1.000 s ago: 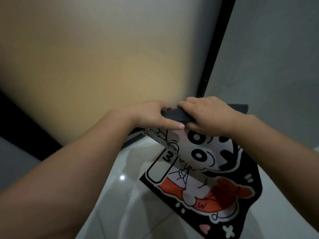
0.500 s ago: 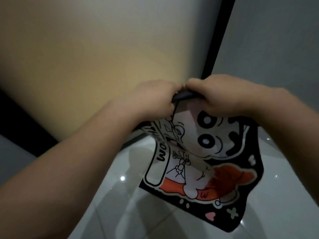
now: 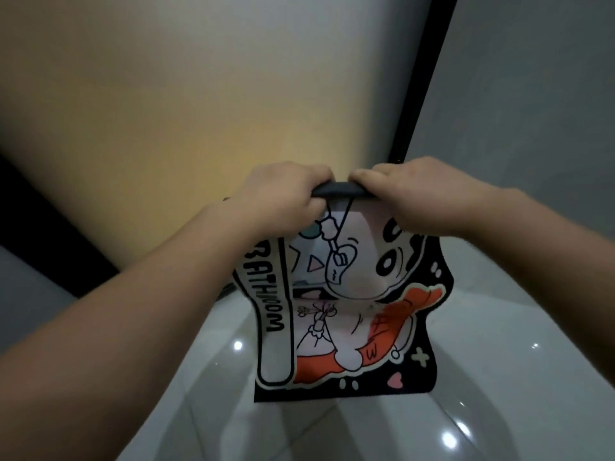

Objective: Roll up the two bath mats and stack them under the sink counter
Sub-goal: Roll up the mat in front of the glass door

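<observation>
A black bath mat (image 3: 346,314) with a cartoon figure, an orange shape and the word "BATHROOM" hangs in the air in front of me. Its top edge is curled into a dark roll between my hands. My left hand (image 3: 283,197) grips the roll's left end and my right hand (image 3: 419,194) grips its right end, fingers closed over it. The mat's lower edge hangs free above the floor. Only this one mat shows.
A glossy white tiled floor (image 3: 482,377) lies below the mat. A frosted, warm-lit panel (image 3: 199,111) stands ahead, with a black vertical frame (image 3: 422,78) to its right and a grey wall (image 3: 549,94) beyond that.
Both hands have lifted the mat higher and it now hangs straighter, showing more of its print. The hands stay closed on the rolled top edge.
</observation>
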The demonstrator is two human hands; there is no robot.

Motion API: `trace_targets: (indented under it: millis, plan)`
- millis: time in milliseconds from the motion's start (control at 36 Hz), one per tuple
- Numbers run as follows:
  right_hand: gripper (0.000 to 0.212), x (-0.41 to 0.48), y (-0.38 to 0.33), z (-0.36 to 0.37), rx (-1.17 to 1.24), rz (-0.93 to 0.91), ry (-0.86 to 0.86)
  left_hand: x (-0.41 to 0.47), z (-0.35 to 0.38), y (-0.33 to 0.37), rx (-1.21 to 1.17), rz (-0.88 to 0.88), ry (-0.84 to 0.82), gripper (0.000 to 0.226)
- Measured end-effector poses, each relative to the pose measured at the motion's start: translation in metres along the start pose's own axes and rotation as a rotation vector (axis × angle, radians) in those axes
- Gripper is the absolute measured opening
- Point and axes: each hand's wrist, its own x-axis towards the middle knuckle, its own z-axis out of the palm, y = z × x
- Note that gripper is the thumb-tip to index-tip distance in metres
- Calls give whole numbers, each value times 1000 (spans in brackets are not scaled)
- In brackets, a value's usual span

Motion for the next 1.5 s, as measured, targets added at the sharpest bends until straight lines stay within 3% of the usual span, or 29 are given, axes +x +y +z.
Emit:
trace_targets:
  millis: [194, 333, 528, 583, 667, 750, 806, 917, 1000, 1083, 1167, 1361, 1500]
  plan:
    - [73, -8, -3, 24, -35, -18, -23, -3, 20, -1, 6, 94, -76, 27]
    - [68, -12, -2, 34, -21, -21, -9, -3, 34, 1, 88, 127, 73, 20]
    - [31, -11, 0, 27, 451, 75, -211, -13, 59, -1, 129, 201, 223, 21]
    - [24, -11, -3, 28, 392, 109, -267, -11, 59, 2, 145, 149, 156, 20]
    - [19, -9, -14, 36, 275, 88, -218, -3, 54, 9, 179, 68, -4, 11]
    - [16, -7, -23, 40, 264, 90, -191, 1, 51, 13, 173, 3, -121, 17]
    - [19, -6, -23, 41, 225, 88, -175, 2, 54, 11, 80, -35, -154, 19]
    - [53, -9, -12, 50, 211, 57, -189, -1, 61, 3, 35, 39, -169, 42]
    - [48, -12, -6, 57, 195, 96, -210, -1, 65, -3, -37, 53, -214, 42]
    - [58, -14, -9, 65, 89, 54, -187, 1, 68, -8, -59, 101, -204, 30]
    - [70, -17, -11, 72, 24, 8, -149, 1, 69, -8, 16, 149, -172, 48]
    - [69, -22, -12, 77, 90, -40, -103, 5, 73, -7, 84, 140, -125, 26]
    - [47, -22, -13, 76, 334, 28, -112, 1, 78, -9, 101, 138, -34, 24]
